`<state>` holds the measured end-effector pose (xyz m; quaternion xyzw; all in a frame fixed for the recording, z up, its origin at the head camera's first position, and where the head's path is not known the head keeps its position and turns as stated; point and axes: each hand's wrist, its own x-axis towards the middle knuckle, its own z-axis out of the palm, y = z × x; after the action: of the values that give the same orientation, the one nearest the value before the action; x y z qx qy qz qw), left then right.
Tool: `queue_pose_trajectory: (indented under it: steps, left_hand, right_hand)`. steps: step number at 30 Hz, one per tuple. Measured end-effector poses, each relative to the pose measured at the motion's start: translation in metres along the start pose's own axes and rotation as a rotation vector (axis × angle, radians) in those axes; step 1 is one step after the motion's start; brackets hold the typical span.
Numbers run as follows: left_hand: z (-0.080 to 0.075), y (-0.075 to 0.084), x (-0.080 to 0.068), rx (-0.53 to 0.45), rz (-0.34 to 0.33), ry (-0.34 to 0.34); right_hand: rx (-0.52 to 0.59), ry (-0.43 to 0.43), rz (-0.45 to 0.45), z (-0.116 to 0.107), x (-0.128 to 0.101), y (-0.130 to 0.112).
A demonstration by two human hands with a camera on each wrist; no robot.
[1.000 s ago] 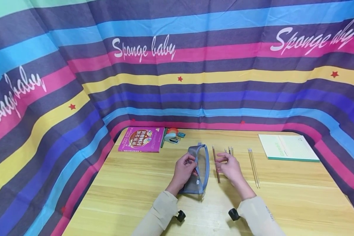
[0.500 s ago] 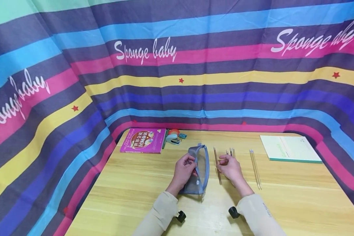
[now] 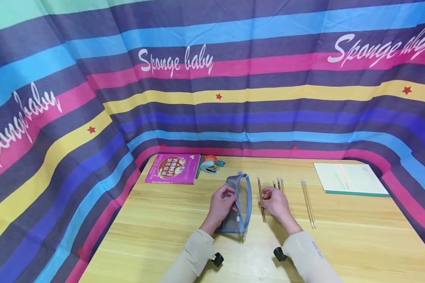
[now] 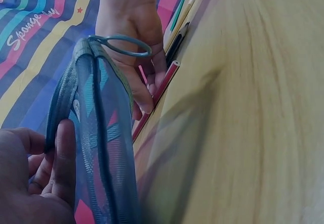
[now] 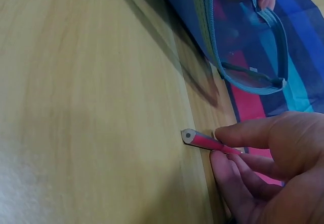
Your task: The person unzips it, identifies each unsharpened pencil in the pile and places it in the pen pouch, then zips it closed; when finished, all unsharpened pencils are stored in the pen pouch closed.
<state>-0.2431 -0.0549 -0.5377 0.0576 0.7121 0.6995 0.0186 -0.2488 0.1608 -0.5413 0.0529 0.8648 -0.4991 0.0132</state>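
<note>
In the head view, my left hand (image 3: 221,204) pinches the zipped rim of a blue-grey mesh pencil case (image 3: 230,225), which stands with its mouth spread apart, facing right. To its right, my right hand (image 3: 277,202) has thumb and fingers on either side of a dark red pencil (image 3: 259,189), pinching it. The right wrist view shows that pencil (image 5: 202,141) with its flat end on the wooden table, close below the case (image 5: 207,27). Behind the right hand lie several more pencils (image 3: 282,184), partly hidden by it.
Two pale wooden pencils (image 3: 308,204) lie farther right. A white and green notebook (image 3: 350,179) is at the back right. At the back left lie a purple book (image 3: 175,169) and a light blue stapler (image 3: 208,167). A striped curtain (image 3: 248,118) surrounds the table (image 3: 152,236).
The right hand has shifted slightly left and its fingers have closed in on the dark red pencil. The left hand and pencil case stay in place. The head view has tilted slightly.
</note>
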Motion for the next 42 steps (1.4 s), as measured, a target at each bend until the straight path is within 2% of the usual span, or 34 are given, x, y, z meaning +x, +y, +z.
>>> queue_pose_trajectory:
  steps: [3,11,17,21,25,34,42]
  left_hand:
    - [-0.0003,-0.0003,-0.0004,0.003,-0.004,-0.002]
    - [0.0005,-0.0009,-0.0002,0.003,-0.014,-0.002]
    - [0.0008,0.0003,0.0012,-0.007,0.005,-0.005]
    - [0.0004,0.0005,0.0009,-0.009,-0.005,-0.003]
    - [0.0000,0.0001,0.0007,-0.007,-0.015,-0.008]
    - [0.0013,0.0001,-0.0003,-0.012,-0.006,-0.017]
    - [0.0014,0.0003,-0.0002,-0.013,-0.009,-0.010]
  right_hand:
    - [-0.036,0.004,-0.015,-0.0001,0.0004,-0.0001]
    - [-0.050,-0.005,-0.035,-0.0007,0.0027,0.0015]
    - [-0.087,-0.042,0.008,-0.0020,0.0054,-0.0014]
    - [-0.099,-0.079,0.028,-0.0039,0.0051,-0.0034]
    - [-0.053,-0.107,0.061,-0.0061,0.0032,-0.0033]
    - [0.132,-0.158,0.131,-0.0083,0.0000,-0.0001]
    - [0.286,-0.185,0.128,-0.0088,-0.0041,-0.0041]
